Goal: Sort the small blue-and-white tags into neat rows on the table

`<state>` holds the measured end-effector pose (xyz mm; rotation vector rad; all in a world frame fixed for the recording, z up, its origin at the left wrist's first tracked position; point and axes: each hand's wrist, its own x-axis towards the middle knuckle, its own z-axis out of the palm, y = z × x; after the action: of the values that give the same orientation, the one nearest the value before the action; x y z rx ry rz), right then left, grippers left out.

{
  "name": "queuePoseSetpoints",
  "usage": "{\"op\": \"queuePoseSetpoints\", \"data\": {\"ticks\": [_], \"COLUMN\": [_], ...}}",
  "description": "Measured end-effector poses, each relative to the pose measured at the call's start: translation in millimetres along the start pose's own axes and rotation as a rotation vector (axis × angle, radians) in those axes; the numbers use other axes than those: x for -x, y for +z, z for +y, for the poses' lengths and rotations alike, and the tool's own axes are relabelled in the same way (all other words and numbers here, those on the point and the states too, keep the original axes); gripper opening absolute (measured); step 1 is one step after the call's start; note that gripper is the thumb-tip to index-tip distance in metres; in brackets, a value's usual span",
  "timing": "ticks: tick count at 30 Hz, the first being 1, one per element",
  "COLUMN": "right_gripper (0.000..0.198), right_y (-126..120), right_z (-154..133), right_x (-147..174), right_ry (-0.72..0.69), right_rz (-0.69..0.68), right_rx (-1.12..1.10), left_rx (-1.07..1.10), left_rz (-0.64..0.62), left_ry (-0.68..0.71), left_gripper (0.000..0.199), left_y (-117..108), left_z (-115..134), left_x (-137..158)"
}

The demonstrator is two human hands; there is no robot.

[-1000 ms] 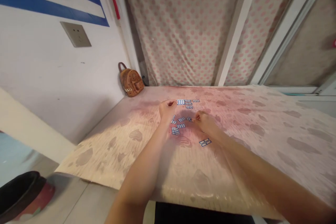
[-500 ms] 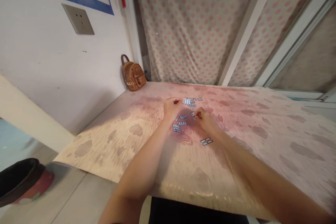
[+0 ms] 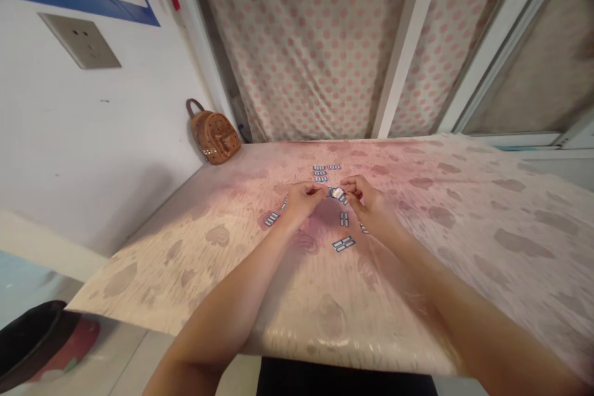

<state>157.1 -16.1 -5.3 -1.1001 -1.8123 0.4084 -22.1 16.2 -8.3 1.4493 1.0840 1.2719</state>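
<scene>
Several small blue-and-white tiles (image 3: 343,244) lie scattered on a table covered by a patterned pink-beige cloth (image 3: 445,241). My left hand (image 3: 304,199) and my right hand (image 3: 369,201) meet over the middle of the tiles. A small white tile (image 3: 337,192) sits between the fingertips of both hands, and my right hand pinches it. My left hand's fingers are curled and touch the same tile or lie just beside it. More tiles (image 3: 320,171) lie in rows beyond the hands, and one tile (image 3: 271,218) lies to the left.
A small brown backpack (image 3: 214,136) stands at the table's far left corner against the wall. A dotted curtain (image 3: 306,43) hangs behind the table. A dark round bin (image 3: 28,340) sits on the floor at lower left. A wall socket (image 3: 80,41) is on the left wall.
Both hands have drawn together around one tile, which is now lifted between the fingertips. The head view has shifted to the right, and the tiles near the left hand are spread differently.
</scene>
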Motion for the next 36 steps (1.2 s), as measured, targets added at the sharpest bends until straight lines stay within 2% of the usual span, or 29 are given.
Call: {"op": "queuePoseSetpoints", "data": {"ticks": [4, 12, 30, 36], "right_gripper": [0.024, 0.023, 0.023, 0.022], "right_y": [-1.5, -0.5, 5.2, 5.9], "right_z": [2.4, 1.7, 3.9, 4.6], "right_x": [-0.3, -0.8, 1.8, 2.1], "right_ry": [-0.013, -0.152, -0.096, -0.09], "right_rz": [0.007, 0.08, 0.104, 0.105], "right_rx": [0.104, 0.256, 0.252, 0.263], "left_rx": [0.003, 0.02, -0.041, -0.039], "left_rz": [-0.04, -0.081, -0.111, -0.119], "left_ry": [-0.025, 0.009, 0.112, 0.107], "left_gripper": [0.018, 0.021, 0.016, 0.014], "left_y": [0.3, -0.9, 1.6, 2.9], "left_z": [2.3, 3.0, 3.0, 2.7], "left_x": [2.1, 2.9, 6.4, 8.0]}}
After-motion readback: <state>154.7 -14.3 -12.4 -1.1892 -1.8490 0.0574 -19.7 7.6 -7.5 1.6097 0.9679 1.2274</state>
